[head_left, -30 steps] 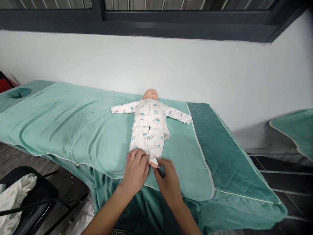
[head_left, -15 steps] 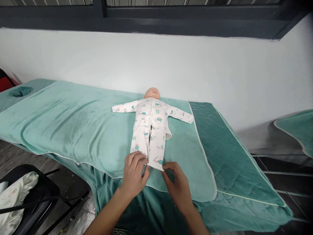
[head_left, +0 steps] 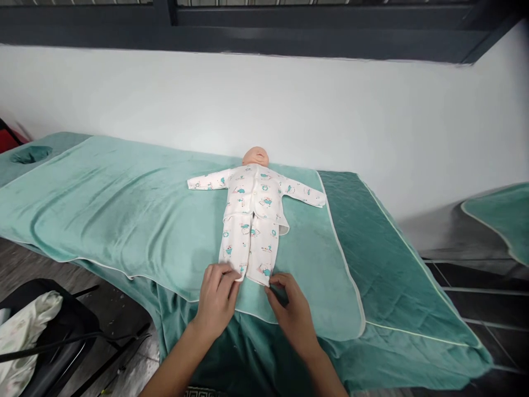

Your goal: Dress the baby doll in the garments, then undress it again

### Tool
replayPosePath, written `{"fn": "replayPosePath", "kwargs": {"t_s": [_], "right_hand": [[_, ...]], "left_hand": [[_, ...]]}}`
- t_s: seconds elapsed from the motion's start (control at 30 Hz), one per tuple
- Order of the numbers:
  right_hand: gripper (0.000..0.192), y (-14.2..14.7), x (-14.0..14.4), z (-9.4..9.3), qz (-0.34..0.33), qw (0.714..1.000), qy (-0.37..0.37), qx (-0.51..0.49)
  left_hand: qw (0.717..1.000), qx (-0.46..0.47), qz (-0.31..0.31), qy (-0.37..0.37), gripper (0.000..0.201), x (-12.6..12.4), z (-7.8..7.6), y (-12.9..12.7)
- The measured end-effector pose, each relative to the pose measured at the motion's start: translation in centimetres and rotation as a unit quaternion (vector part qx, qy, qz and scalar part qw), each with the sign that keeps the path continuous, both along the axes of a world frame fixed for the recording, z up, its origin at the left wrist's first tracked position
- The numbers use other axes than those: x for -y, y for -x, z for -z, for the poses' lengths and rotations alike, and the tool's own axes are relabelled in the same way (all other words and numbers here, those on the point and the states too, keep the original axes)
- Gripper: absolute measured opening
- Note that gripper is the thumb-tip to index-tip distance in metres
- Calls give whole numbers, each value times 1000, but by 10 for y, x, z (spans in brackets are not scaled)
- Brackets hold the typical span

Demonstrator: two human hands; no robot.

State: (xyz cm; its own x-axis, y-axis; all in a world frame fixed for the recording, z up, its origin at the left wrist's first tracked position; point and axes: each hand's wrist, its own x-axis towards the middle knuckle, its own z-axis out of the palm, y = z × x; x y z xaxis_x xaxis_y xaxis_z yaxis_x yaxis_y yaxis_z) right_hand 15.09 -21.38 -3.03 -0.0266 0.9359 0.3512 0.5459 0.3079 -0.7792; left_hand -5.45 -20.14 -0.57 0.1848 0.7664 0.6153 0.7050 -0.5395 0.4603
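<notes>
A baby doll (head_left: 255, 156) lies on its back, head toward the wall, arms spread out. It wears a white printed jacket (head_left: 253, 190) and matching baby pants (head_left: 264, 242). At the cuff of the pant leg on the left, my left hand (head_left: 217, 295) is closed with fingertips pinching the hem. My right hand (head_left: 291, 306) pinches the outer corner of the other cuff between thumb and fingers. Both legs lie straight and slightly apart. The doll's hands and feet are hidden inside the clothes.
A light green blanket (head_left: 124, 209) covers most of the massage bed, over a darker quilted cover (head_left: 384, 264). Behind is a white wall (head_left: 264, 105). A black chair (head_left: 74, 325) with a folded printed cloth (head_left: 31, 336) stands at lower left. Another green-covered surface (head_left: 502, 215) is at right.
My left hand has moved slightly left and down with the pant cuff, and the two legs now lie a little farther apart at the hems. My right hand has shifted slightly left.
</notes>
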Motion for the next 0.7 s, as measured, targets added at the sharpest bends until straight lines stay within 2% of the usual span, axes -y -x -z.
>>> {"fn": "replayPosePath", "kwargs": {"t_s": [0.2,0.37,0.47,0.53,0.63,0.7], "right_hand": [[17,-5,1,-4,-15,998,37,-56],[30,-20,-12,-5,19,968,70,-239],[46,-28,-41,-5,49,941,73,-327],[53,-32,-72,-6,72,925,83,-364],[58,-34,-124,-7,94,896,89,-425],[61,-30,-152,-9,89,887,86,-445]], "left_hand": [[999,12,4,-40,24,2,7,2],[993,111,-5,-43,19,-10,11,15],[972,228,-54,31,14,-40,10,22],[940,319,-73,96,20,-68,7,24],[890,420,-56,168,28,-114,-1,21],[857,468,-43,209,32,-143,-5,18]]}}
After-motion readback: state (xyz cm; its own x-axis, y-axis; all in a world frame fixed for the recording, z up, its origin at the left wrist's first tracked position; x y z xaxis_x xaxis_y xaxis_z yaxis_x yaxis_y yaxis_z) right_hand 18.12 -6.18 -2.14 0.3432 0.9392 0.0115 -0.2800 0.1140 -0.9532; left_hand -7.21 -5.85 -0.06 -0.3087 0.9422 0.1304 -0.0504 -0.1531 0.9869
